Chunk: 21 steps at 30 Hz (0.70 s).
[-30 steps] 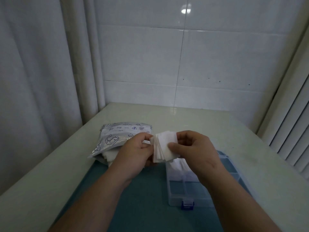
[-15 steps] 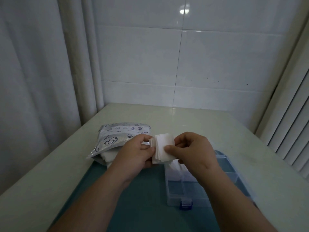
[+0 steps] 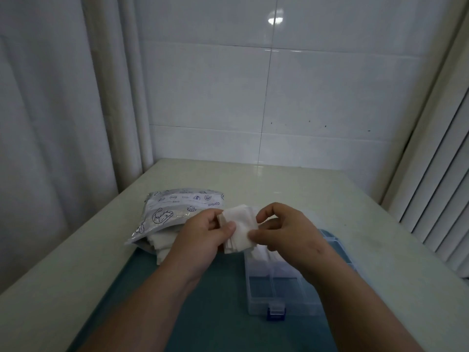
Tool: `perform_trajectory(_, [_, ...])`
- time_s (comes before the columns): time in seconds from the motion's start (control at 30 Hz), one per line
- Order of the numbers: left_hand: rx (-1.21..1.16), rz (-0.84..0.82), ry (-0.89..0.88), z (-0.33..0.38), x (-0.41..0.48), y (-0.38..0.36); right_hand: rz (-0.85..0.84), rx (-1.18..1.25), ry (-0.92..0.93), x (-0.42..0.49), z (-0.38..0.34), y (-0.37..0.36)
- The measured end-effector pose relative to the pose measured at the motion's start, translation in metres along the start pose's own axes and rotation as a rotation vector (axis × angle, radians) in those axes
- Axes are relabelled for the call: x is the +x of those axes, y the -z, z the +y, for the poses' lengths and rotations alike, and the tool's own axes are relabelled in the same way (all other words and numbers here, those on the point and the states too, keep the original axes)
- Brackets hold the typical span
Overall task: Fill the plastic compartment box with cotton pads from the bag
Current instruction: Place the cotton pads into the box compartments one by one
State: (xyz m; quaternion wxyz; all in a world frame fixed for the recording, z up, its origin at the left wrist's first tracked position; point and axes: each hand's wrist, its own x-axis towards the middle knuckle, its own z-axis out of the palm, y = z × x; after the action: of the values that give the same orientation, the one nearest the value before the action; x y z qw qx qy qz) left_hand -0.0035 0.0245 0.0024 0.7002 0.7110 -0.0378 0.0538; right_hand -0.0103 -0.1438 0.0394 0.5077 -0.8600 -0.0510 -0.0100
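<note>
A stack of white square cotton pads [image 3: 239, 228] is held in the air between both hands. My left hand [image 3: 200, 237] grips its left side with thumb on top. My right hand [image 3: 286, 233] pinches the front pad at the stack's right edge. Below them the clear plastic compartment box [image 3: 275, 288] lies open on a teal mat [image 3: 215, 308], with white pads in its far compartments and near ones bare. The silver printed bag [image 3: 175, 212] lies to the left, with more white pads spilling from its open mouth.
The pale table [image 3: 279, 189] ends at a tiled wall behind. A curtain hangs on the left and window blinds [image 3: 441, 199] stand on the right. The box has a blue latch [image 3: 276, 312] at its near edge.
Both hands and the stack have stayed almost in place. The right fingers have shifted along the stack's right edge, working at the front pad.
</note>
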Motion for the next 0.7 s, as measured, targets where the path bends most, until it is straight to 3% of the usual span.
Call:
perform_trajectory(0.13, [0.047,-0.012,-0.017,0.001,0.0,-0.004,-0.075,0.08,-0.026,-0.001,-0.001,0.005])
perform_trajectory(0.5, [0.127,0.006,0.034,0.023,0.016,-0.051,-0.01,0.273,-0.139,0.003,0.01,0.048])
perform_trajectory(0.7, [0.317,-0.054,-0.042,0.021,0.022,-0.087,0.11,-0.019,-0.179,0.008,0.025,0.068])
